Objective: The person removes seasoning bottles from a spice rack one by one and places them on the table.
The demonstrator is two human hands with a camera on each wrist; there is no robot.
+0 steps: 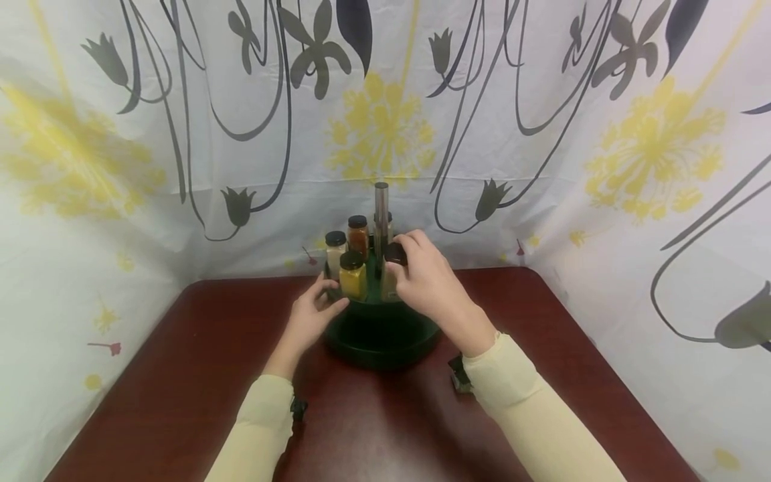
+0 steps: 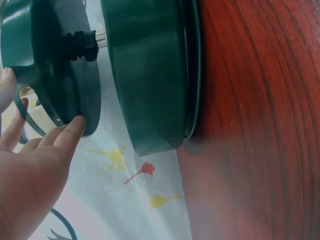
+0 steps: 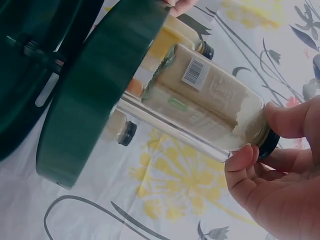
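Note:
A dark green two-tier rack (image 1: 385, 310) stands at the table's far side, with a metal post (image 1: 381, 209) rising from its upper tier. My right hand (image 1: 430, 281) pinches the black lid of a square spice jar (image 3: 200, 100) holding beige powder. The jar is tilted in the right wrist view, its base at the upper tier's rim. At the left, my left hand (image 1: 306, 316) grips the wall of the upper tier (image 2: 60, 95) beside a cut-out. A yellow spice jar (image 1: 353, 282), a pale one (image 1: 334, 253) and an orange-brown one (image 1: 358, 239) stand on that tier.
The lower tier (image 1: 381, 356) rests on the dark red wooden table (image 1: 361, 428). Behind and at both sides hangs a flower-patterned cloth (image 1: 385, 40). Small dark devices sit by the left cuff (image 1: 298, 408) and right cuff (image 1: 460, 375).

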